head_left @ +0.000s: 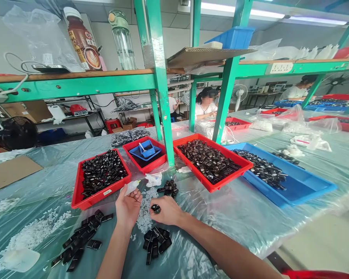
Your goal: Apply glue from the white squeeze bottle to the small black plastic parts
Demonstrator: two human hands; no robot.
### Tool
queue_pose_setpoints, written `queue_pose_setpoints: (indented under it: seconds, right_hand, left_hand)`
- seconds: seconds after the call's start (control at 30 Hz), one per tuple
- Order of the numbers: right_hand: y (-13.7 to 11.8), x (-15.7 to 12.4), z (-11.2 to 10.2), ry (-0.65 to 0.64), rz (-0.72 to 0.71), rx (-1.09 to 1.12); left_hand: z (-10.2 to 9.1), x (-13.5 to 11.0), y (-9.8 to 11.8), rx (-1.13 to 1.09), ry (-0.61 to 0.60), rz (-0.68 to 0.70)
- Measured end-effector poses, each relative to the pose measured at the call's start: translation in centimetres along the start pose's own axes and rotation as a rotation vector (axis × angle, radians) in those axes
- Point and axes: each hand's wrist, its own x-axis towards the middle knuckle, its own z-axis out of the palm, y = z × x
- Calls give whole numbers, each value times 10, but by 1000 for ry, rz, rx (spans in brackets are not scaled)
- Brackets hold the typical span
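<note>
My left hand (pixel 127 207) is wrapped loosely round a small white squeeze bottle (pixel 132 187) whose yellowish tip points up and right. In my closed right hand (pixel 168 210) sits a small glossy black part (pixel 156 208), mostly hidden by the fingers. Between and below both hands lies a strip of small whitish translucent pieces (pixel 145 219). One cluster of black parts (pixel 156 241) is just below my right hand, and another group (pixel 169 188) lies above it. More black parts (pixel 81 239) are spread left of my left forearm.
Red trays (pixel 75 197) (pixel 211 188) full of black parts flank a green post (pixel 165 116). Behind stands a red tray with small blue trays (pixel 147 151). A long blue tray (pixel 305 190) is at right. White pieces (pixel 31 232) lie left. A person (pixel 205 108) sits across.
</note>
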Motion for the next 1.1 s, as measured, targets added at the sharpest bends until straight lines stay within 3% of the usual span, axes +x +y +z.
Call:
queue_pose_setpoints:
  seconds: [0.63, 1.1]
  right_hand:
    - [3, 1, 8, 55, 11, -58]
    - [8, 2, 7, 33, -34, 64]
  left_hand:
    - [2, -2, -3, 26, 19, -4]
    - [4, -2, -2, 34, 37, -10]
